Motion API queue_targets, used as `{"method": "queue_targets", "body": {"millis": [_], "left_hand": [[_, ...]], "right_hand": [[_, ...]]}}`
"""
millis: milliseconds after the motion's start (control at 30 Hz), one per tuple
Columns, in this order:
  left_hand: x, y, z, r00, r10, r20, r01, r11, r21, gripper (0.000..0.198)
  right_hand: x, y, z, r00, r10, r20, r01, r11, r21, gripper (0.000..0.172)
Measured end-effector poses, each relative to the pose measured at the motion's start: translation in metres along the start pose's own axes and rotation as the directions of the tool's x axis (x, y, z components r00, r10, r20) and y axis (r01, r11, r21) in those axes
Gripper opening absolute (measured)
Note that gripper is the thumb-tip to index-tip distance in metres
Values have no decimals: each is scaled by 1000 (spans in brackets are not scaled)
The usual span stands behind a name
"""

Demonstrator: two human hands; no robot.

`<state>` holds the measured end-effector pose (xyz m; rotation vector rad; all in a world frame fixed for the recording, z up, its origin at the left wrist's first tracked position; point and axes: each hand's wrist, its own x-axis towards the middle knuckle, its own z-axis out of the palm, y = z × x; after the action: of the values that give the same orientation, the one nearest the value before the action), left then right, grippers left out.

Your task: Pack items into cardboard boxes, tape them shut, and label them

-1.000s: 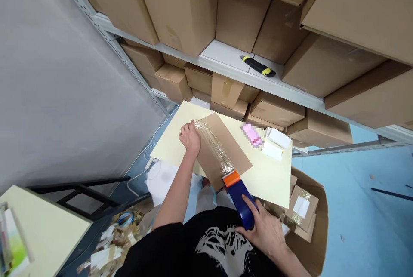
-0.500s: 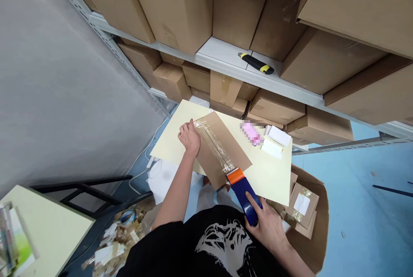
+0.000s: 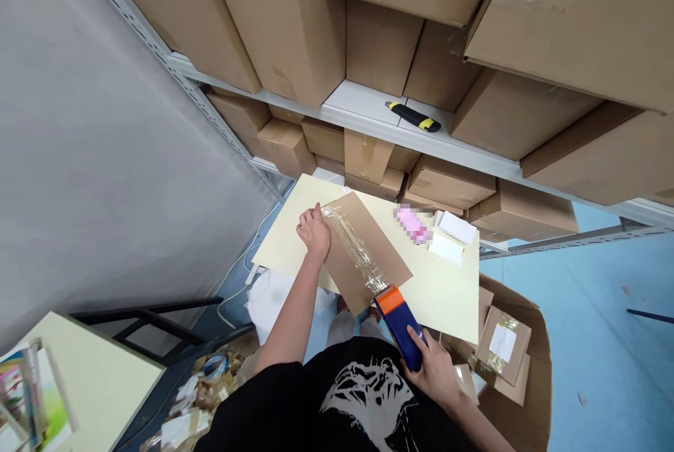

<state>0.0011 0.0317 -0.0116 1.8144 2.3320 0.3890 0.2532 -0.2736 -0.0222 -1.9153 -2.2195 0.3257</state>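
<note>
Beyond the cream bench [image 3: 442, 304] rises a steel shelf [image 3: 363, 115] of cartons. On the bench we are taping a flat brown cardboard mailer [image 3: 384, 245], with clear packing tape [image 3: 354, 248] lying along it. Our left hand [image 3: 314, 231] presses its far end, fingers [image 3: 308, 217] open. Our right fingers [image 3: 421, 347] clamp a blue tape dispenser [image 3: 400, 326] at the mailer's near corner. The next move calls for cutting the strip there.

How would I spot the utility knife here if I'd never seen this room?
Start at the white metal shelving packed with cardboard boxes. In a gap between boxes lies a black utility knife with yellow trim, the only thing there that isn't a box.
</note>
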Motion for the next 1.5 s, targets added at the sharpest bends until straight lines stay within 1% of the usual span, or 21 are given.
{"method": "queue_targets", "body": {"millis": [67,133,200,267,333,400,500,567,633,667,767,833,900,967,1033,1133,1233,1367,1433,1500], "left_hand": [[0,0,-2,1000,17,-2,-17,1000,-6,50],[2,-2,-4,999,39,15,-39,999,-8,49],[6,-8,-8,996,65,66,-65,998,-9,47],[12,-18,-11,987,98,127,-96,995,-28,45],[20,-30,-14,976,134,174,-124,990,-70,43],[29,-42,-16,963,165,211,-147,984,-98,41],[41,-52,-16,948,176,266,-165,984,-65,41],[47,-53,-16,942,159,296,-156,987,-34,41],[52,-52,-14,934,145,328,-143,989,-31,42],[55,-52,-13,930,138,341,-134,990,-35,43],[66,-55,-9,924,117,364,-104,993,-54,45],[74,-60,-7,922,106,372,-88,994,-67,45],[80,-66,-7,920,107,378,-81,993,-84,45],[83,-69,-8,918,112,380,-80,992,-99,45],[83,-70,-9,916,117,383,-82,991,-107,46],[80,-66,-9,911,119,394,-86,991,-100,47],[73,-59,-9,904,129,408,-104,991,-83,47],[61,-50,-8,905,150,398,-146,988,-40,48],[55,-48,-9,915,146,375,-149,989,-20,49],[50,-47,-8,924,133,358,-130,991,-30,49]], "right_hand": [[0,2,6,1000,-1,2,1,999,44,56],[3,-1,7,1000,18,4,-18,996,92,61],[8,-8,6,994,111,10,-111,985,133,66],[15,-17,5,971,238,37,-241,955,171,68],[22,-24,6,950,304,74,-312,926,211,68],[28,-24,8,953,290,83,-302,918,257,67],[41,-18,2,964,266,18,-257,912,320,69],[57,-15,-15,965,262,-32,-234,905,356,69],[80,-17,-44,972,233,-38,-202,904,377,69],[93,-20,-61,977,214,-20,-190,905,380,68],[131,-34,-109,986,112,120,-150,913,381,67],[146,-42,-127,984,81,160,-137,913,384,68],[148,-43,-131,985,81,149,-132,920,369,70],[138,-36,-124,989,85,125,-123,931,343,72],[122,-22,-111,991,78,109,-110,938,328,73],[93,2,-83,991,90,96,-117,936,333,75],[63,19,-49,983,140,117,-173,916,362,77],[30,24,-8,964,173,203,-245,877,414,80],[21,23,4,956,180,229,-267,861,434,81],[18,23,13,955,173,240,-267,850,454,83]]}}
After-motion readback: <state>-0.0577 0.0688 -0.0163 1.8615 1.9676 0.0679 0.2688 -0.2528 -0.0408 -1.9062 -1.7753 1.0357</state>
